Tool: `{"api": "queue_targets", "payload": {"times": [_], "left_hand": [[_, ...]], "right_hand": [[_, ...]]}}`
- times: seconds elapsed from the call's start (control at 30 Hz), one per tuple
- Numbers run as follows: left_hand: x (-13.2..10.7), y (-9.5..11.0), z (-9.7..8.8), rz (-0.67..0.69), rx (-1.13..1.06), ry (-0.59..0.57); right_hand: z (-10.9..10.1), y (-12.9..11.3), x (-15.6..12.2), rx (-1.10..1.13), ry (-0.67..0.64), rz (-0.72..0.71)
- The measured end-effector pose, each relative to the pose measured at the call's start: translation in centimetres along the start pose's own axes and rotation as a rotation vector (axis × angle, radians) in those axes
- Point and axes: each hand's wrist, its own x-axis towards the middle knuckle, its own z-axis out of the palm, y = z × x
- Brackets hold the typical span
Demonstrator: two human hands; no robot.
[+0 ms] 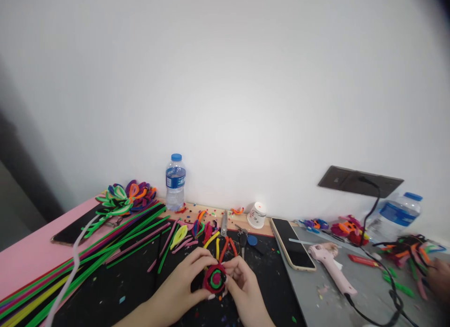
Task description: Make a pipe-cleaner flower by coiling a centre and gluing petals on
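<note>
Between both hands I hold a small round coil of fuzzy pipe cleaners, dark red outside with a green ring and a reddish centre. My left hand is closed on its left side, thumb below and fingers above. My right hand pinches the right edge, where a small dark spot shows by the fingertips. Just beyond the coil lie yellow strips and a metal-bladed tool with red handles, which looks like scissors. Several pipe-cleaner loops rest farther left on the black mat.
Long pipe cleaners and finished flowers are at left. A water bottle and white cup stand by the wall. Right are a phone, pink glue gun, its black cable and another person's hand.
</note>
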Motion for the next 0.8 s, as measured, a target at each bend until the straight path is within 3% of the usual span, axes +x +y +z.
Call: {"api": "queue_targets", "payload": {"times": [0.17,0.8], "left_hand": [[-0.1,-0.69,0.26,0.019,0.023,-0.01],[-0.25,-0.34,-0.22,0.097,0.177,-0.003]], "right_hand": [[0.1,-0.17,0.02,0.003,0.002,0.007],[-0.01,-0.12,0.13,0.005,-0.033,0.018]]}}
